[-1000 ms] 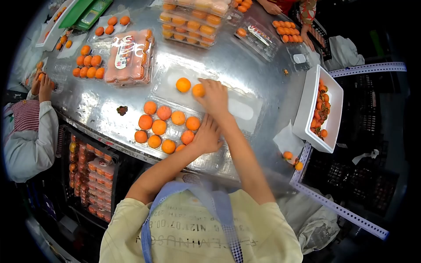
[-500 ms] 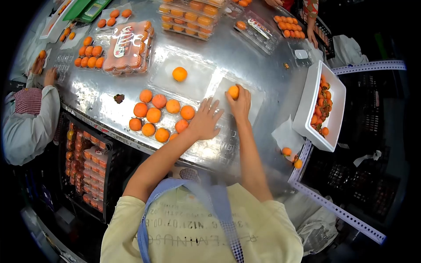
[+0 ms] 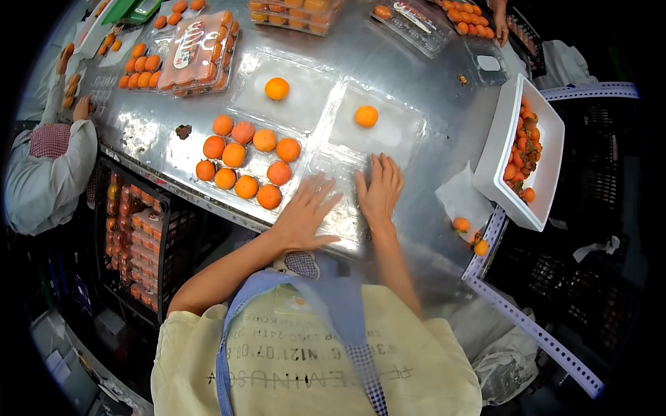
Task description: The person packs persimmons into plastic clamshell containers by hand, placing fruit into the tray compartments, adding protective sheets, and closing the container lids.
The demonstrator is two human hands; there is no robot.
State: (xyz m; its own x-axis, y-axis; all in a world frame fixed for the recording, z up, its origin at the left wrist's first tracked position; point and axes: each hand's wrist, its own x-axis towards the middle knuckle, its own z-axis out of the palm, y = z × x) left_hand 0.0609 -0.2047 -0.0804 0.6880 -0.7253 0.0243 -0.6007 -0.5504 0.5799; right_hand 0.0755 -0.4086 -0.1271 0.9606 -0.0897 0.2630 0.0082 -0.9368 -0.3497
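Observation:
My left hand (image 3: 302,212) is open with fingers spread, low over the near part of a clear plastic tray (image 3: 340,232), just right of the persimmons. My right hand (image 3: 380,188) is open and holds nothing, its fingertips near the line between this tray and its lid (image 3: 406,139). A single orange persimmon (image 3: 366,116) rests on that lid, beyond my right fingers. Another persimmon (image 3: 277,89) lies on the neighbouring lid (image 3: 253,73). Left of my left hand, several persimmons (image 3: 234,155) sit in the cups of a second clear tray, with a gap among them.
A white foam box (image 3: 499,152) of persimmons stands at the right, beside a sheet of white paper (image 3: 465,201). Packed clear cartons (image 3: 201,52) are stacked at the back left. A co-worker's sleeve (image 3: 73,156) is at the left edge; another person's hand (image 3: 501,24) shows at the back right.
My right hand has let go of a persimmon, leaving it on the right lid, and drawn back toward me. My left hand has shifted slightly nearer my body. The camera view has shifted a little.

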